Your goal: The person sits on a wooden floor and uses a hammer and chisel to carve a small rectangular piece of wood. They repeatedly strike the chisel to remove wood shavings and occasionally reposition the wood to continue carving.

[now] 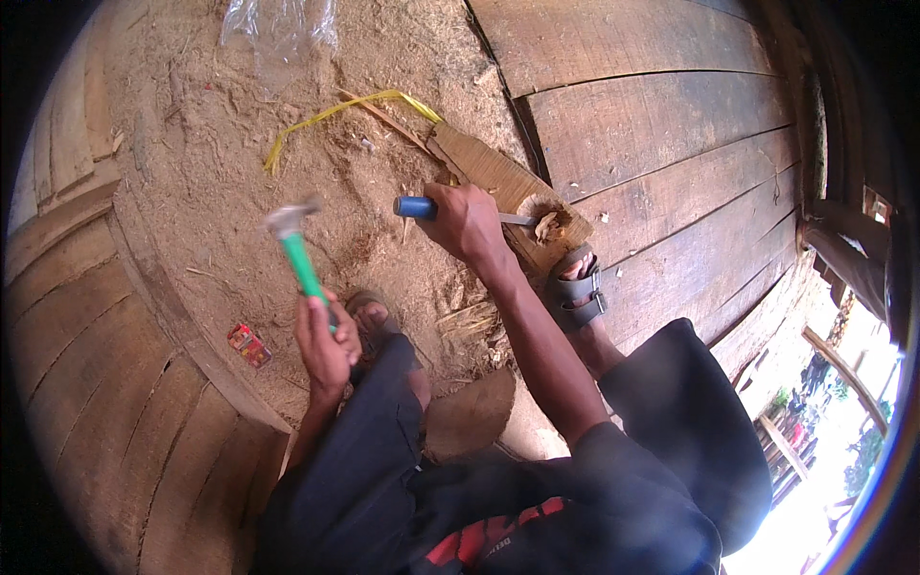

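From my end of the feed, going left to right, I see the curved row of brown wooden planks (105,383), then a small red packet (247,345) lying on the sawdust-covered ground (192,240). Just beyond it, my left hand (328,343) has its fingers curled around the lower grip of a green-handled hammer with a grey head (305,264); the head is blurred, raised, and well apart from the other tool. Above, a thin yellow strip (335,112) bends across the sawdust toward the board. My right hand (464,222) is closed in a fist around a blue-handled chisel with a narrow metal blade (415,207), its butt facing the hammer; most of those fingertips are hidden from me. The blade runs right, to a rough round hollow near the lower end of a flat tan wooden board (489,171), which lies slanted beside a strapped grey sandal (580,292). I judge the cutting partly done: the hollow is opened, but ragged, with loose chips in it. Clearing and smoothing it seem left; I cannot tell its depth. The board's upper face looks uncut.
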Available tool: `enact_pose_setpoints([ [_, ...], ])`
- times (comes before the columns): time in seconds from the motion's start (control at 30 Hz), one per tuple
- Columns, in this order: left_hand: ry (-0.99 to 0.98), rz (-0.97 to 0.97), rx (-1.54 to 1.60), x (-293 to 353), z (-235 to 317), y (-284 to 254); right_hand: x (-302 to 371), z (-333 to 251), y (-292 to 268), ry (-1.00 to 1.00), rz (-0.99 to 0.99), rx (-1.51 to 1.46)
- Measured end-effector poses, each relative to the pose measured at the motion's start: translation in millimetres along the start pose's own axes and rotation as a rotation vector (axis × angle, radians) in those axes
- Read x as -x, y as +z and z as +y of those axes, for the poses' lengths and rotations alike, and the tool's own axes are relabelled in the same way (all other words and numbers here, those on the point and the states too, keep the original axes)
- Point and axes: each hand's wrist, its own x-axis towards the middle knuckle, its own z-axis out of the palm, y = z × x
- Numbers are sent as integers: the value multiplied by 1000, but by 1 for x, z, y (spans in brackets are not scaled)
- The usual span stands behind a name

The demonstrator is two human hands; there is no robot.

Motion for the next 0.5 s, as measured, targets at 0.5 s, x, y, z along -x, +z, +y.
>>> enact_pose_setpoints([
  [0.5,29,136,-3,-18,30,-5,20,-19,23,-117,334,92],
])
